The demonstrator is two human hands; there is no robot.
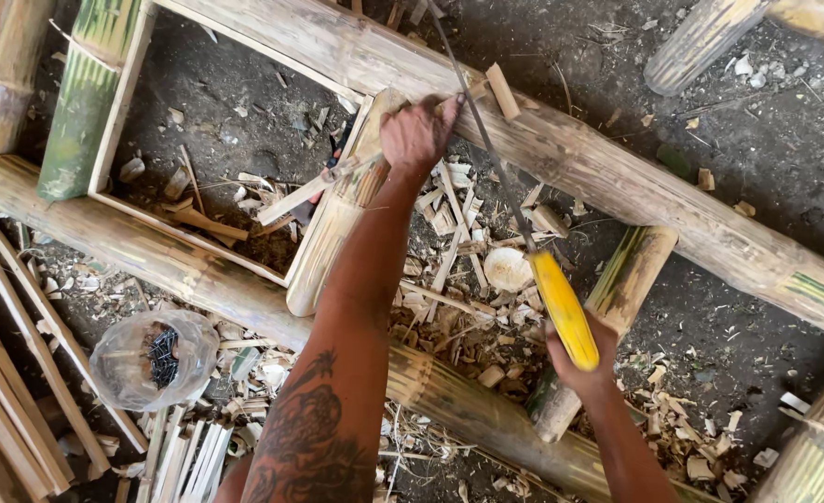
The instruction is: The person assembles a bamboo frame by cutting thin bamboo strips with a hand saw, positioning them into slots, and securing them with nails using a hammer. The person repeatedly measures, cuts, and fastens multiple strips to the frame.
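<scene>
My left hand (418, 133) presses down on the top end of a short bamboo crosspiece (337, 219) where it meets a long bamboo pole (617, 182) running from top centre to the right edge. My right hand (587, 368) grips the yellow handle (565, 310) of a thin saw. Its narrow blade (486, 140) slants up and to the left, lying across the long pole just right of my left hand, beside a small cut bamboo block (502, 90).
A second long pole (197, 275) crosses from left to bottom centre. A clear plastic bag of dark nails (156, 359) lies at lower left beside split bamboo strips (20, 373). Bamboo chips and offcuts (472, 251) litter the dirt ground. More bamboo pieces stand at the edges.
</scene>
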